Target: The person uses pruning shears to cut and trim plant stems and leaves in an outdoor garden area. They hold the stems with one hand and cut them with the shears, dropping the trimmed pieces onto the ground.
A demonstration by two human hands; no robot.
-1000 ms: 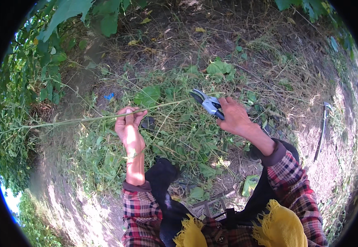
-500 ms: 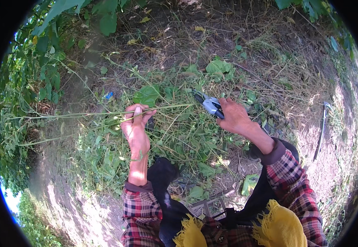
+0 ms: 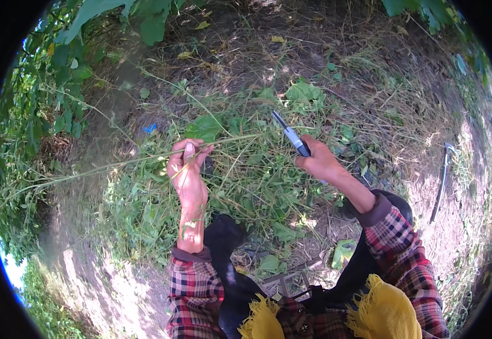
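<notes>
A long, thin green plant stem (image 3: 107, 166) with side shoots is pinched in my left hand (image 3: 189, 164), between thumb and fingers. Its leafy end reaches far to the left, and the cut-looking end points right. In my right hand (image 3: 320, 161) are pruning shears (image 3: 291, 135) with a grey body and dark blade. The shears are seen edge-on, tip up and to the left, close to the stem's right end; whether the two touch I cannot tell. Below both hands lies a heap of cut green stems and leaves (image 3: 257, 186).
A sickle-like tool (image 3: 441, 181) with a dark, thin shaft lies on the ground to the right. A blue scrap (image 3: 150, 128) lies beyond my left hand. Leafy plants (image 3: 59, 73) stand along the left. A yellow fringed cloth (image 3: 387, 311) hangs near my knees.
The shears have turned from a flatter view to edge-on, with the tip lifted slightly. The stem's left part now tilts lower, while my left hand stays nearly in place.
</notes>
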